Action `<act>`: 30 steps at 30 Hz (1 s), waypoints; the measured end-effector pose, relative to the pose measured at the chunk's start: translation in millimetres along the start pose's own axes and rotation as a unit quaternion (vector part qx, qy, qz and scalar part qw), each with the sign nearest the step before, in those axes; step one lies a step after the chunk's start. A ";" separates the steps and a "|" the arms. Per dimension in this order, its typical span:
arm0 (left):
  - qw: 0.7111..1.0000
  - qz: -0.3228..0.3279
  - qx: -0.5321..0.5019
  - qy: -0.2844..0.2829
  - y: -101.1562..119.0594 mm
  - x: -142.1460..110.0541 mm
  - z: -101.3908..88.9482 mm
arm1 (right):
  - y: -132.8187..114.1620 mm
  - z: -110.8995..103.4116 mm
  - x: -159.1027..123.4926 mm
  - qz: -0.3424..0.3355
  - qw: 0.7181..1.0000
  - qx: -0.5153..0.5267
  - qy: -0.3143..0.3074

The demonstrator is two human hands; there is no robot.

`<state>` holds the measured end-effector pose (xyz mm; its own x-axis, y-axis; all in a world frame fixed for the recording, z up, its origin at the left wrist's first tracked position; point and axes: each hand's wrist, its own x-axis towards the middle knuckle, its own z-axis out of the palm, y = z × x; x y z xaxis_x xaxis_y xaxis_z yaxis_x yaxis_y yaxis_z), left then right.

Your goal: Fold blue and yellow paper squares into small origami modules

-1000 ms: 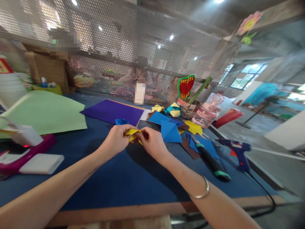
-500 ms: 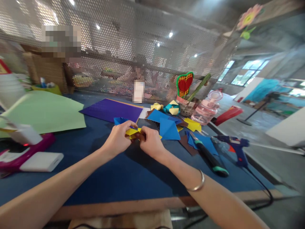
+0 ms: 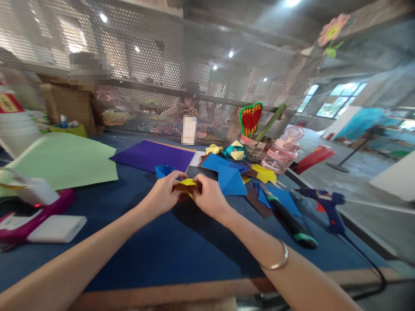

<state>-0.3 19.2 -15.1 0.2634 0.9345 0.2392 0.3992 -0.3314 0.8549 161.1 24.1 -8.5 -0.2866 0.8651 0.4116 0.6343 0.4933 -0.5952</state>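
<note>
A small folded piece of yellow paper (image 3: 187,182) is pinched between my two hands, just above the blue table. My left hand (image 3: 165,190) grips its left side, fingers curled. On the other side my right hand (image 3: 210,195) has its fingers closed on the paper; the fingertips are partly hidden. Behind my left hand lies a folded blue paper piece (image 3: 164,171). Right of my right hand are blue paper squares (image 3: 231,181) and a yellow sheet (image 3: 264,172).
Purple paper (image 3: 152,157) and a large pale green sheet (image 3: 65,160) lie at the left, near a power strip (image 3: 61,201). At the right are a black-handled cutter (image 3: 290,220), a glue gun (image 3: 330,207) with a cable, and a pink bottle (image 3: 281,151). Perforated mesh (image 3: 155,77) stands behind.
My hands have drawn slightly closer together on the yellow paper, which is turned a little and shows less of itself. The whole view has shifted slightly.
</note>
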 end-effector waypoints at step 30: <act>0.998 -0.046 -0.029 0.012 -4.3 -3.4 -6.9 | -8.3 0.4 -4.8 -0.041 0.995 0.083 -0.021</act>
<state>-9.0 18.3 -16.4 0.2076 0.9635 0.1689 0.3684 -0.2369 0.8990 156.9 15.9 -5.8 -0.3650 0.8225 0.4363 0.4806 0.5678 -0.6683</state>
